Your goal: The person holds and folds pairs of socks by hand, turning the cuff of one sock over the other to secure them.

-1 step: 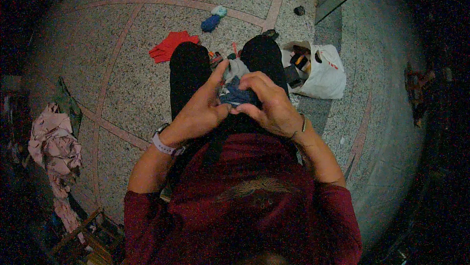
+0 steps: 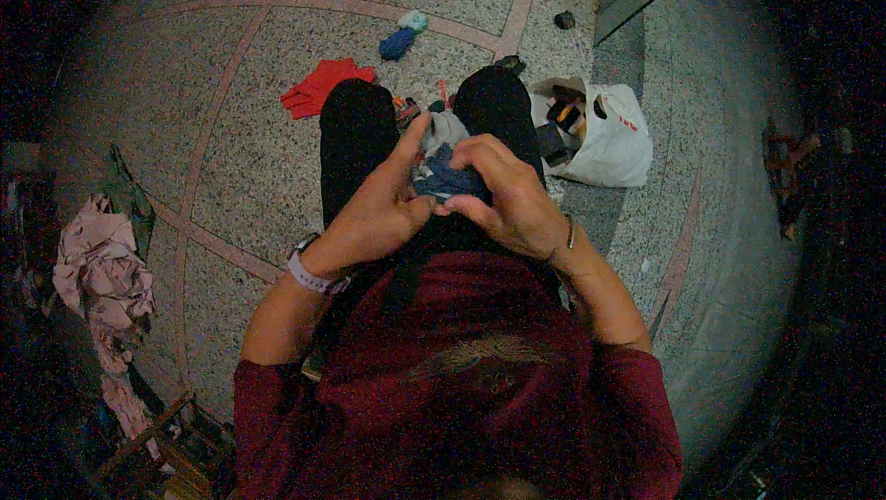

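Note:
Between my thighs, both hands are around a bunched piece of dark-blue cloth (image 2: 447, 180). My right hand (image 2: 515, 203) curls its fingers over the right side of it, thumb below. Along the left side lies my left hand (image 2: 378, 214), its index finger stretched forward and its thumb at the cloth's near edge. The thumbs nearly meet there. Just beyond, a light-grey cloth (image 2: 447, 129) touches the blue one; I cannot tell whether they are one piece. My palms and some fingertips are hidden.
Left of my knees lies a red cloth (image 2: 325, 84). Farther off are a blue bundle (image 2: 397, 44), a pale teal bundle (image 2: 413, 21) and a dark lump (image 2: 564, 19). A white plastic bag (image 2: 616, 144) with mixed items stands right. Crumpled pink paper (image 2: 103, 260) lies far left.

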A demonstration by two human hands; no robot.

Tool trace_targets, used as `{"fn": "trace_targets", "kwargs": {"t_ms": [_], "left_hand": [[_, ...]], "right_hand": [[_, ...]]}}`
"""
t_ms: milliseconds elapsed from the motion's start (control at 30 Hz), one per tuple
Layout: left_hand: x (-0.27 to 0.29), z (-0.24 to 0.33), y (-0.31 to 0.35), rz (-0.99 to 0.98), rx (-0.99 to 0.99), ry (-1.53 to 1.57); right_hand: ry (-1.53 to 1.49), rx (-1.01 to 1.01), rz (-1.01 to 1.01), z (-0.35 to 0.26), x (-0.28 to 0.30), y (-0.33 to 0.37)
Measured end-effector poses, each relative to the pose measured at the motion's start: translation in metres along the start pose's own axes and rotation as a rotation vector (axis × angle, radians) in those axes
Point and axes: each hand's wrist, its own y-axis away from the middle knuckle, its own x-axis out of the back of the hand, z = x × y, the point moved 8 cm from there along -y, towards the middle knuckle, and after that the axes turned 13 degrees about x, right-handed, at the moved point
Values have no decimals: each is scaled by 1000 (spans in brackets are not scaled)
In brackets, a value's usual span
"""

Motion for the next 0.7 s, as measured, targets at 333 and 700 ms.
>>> {"fn": "trace_targets", "kwargs": {"t_ms": [333,700], "left_hand": [[2,-4,1,56,-50,-211],[6,-34,-9,365,86,486]], "right_hand": [[-56,-61,-54,15,-11,5],[147,-126,323,29,-10,4]]}}
